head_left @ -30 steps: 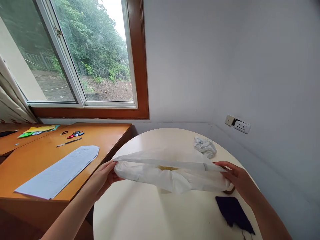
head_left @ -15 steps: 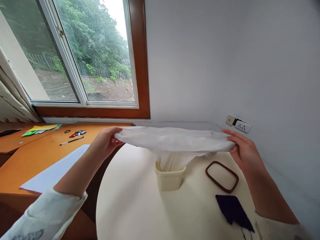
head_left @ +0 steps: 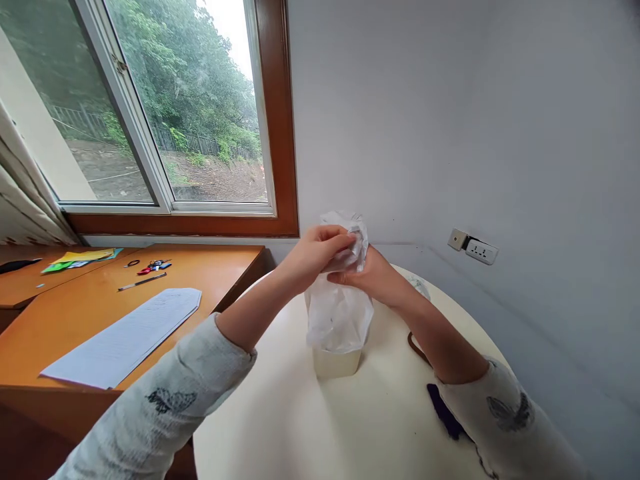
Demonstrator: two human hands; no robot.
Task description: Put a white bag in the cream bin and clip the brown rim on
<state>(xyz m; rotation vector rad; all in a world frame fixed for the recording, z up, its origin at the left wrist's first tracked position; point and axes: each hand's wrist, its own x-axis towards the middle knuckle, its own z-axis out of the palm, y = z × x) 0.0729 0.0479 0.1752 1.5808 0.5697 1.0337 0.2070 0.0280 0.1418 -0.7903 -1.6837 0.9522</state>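
Observation:
A thin white plastic bag (head_left: 340,320) hangs over the front rim of a small cream bin (head_left: 336,365) standing on a round table. Above the bin, my left hand (head_left: 325,247) pinches a gathered part of the bag between thumb and fingers. Just below and to its right, my right hand (head_left: 365,273) also grips the bag, its fingers mostly hidden behind the plastic. Both wrists come close together here. The bin's opening is covered by the bag and my hands.
A brown frame-shaped ring (head_left: 419,348) and a dark blue cloth piece (head_left: 445,413) lie on the round white table (head_left: 280,427), partly behind my right arm. On the orange desk (head_left: 225,267) at left are paper sheets (head_left: 135,333), a pen (head_left: 142,281) and keys (head_left: 153,267).
My hands, wide apart with the bag stretched between them, have come together above the bin. The bag's edge now drapes over the bin's front, and its upper part is bunched in my hands.

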